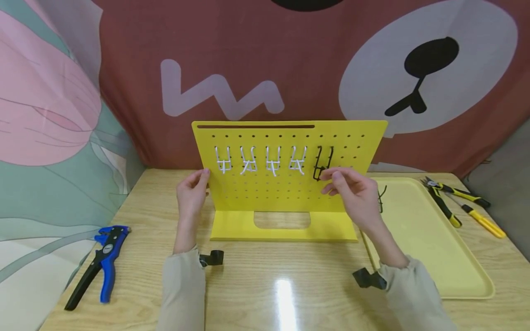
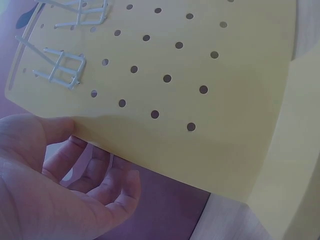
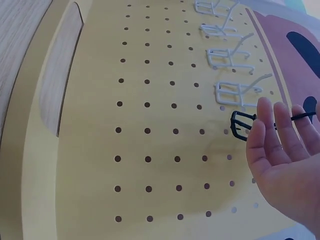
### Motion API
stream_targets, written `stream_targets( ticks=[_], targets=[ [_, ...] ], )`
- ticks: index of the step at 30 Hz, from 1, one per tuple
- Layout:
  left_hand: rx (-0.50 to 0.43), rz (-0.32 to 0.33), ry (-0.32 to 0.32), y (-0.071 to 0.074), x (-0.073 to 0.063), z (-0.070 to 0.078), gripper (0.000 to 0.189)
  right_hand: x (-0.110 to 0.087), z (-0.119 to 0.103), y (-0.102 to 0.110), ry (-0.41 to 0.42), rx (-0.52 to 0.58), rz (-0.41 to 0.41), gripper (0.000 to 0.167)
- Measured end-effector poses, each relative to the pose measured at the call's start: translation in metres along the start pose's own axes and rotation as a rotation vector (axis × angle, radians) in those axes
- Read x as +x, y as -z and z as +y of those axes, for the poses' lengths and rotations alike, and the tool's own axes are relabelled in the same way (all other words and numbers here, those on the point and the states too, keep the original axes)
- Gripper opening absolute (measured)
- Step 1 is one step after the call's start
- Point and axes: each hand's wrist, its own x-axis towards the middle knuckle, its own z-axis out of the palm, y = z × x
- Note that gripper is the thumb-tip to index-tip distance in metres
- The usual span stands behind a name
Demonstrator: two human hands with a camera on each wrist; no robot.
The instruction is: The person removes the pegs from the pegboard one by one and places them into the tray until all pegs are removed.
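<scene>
A yellow pegboard (image 1: 285, 202) stands upright on its base. My left hand (image 1: 192, 191) holds its left edge, thumb on the front face and fingers behind, as the left wrist view shows. Several white wire hooks (image 1: 248, 165) hang in a row near the top of the board. At the right end of that row is a black wire hook (image 1: 318, 161), its upper ends at the board's holes. My right hand (image 1: 358, 195) pinches its lower part between thumb and fingertips. In the right wrist view, the fingers (image 3: 285, 130) hide part of this hook.
Right of the board lies a pale yellow tray (image 1: 430, 248) with another black wire hook (image 1: 381, 200) in it. Pliers (image 1: 443, 197) and a yellow-handled screwdriver (image 1: 482, 220) lie beyond the tray. A blue and black wire stripper (image 1: 105, 262) is on the table at left.
</scene>
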Motion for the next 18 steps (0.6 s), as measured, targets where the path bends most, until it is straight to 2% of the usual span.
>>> stream_targets(
  ticks=[8, 13, 18],
  targets=[
    [0.007, -0.009, 0.015, 0.001, -0.001, 0.001, 0.039, -0.003, -0.006, 0.007, 0.05, 0.119, 0.021, 0.024],
    [0.0, -0.002, 0.013, 0.0, -0.001, 0.001, 0.038, -0.008, -0.003, 0.014, -0.017, 0.114, 0.015, 0.026],
    [0.006, 0.001, 0.02, 0.001, -0.001, 0.001, 0.038, -0.016, 0.005, 0.021, -0.134, 0.062, -0.017, 0.028]
  ],
)
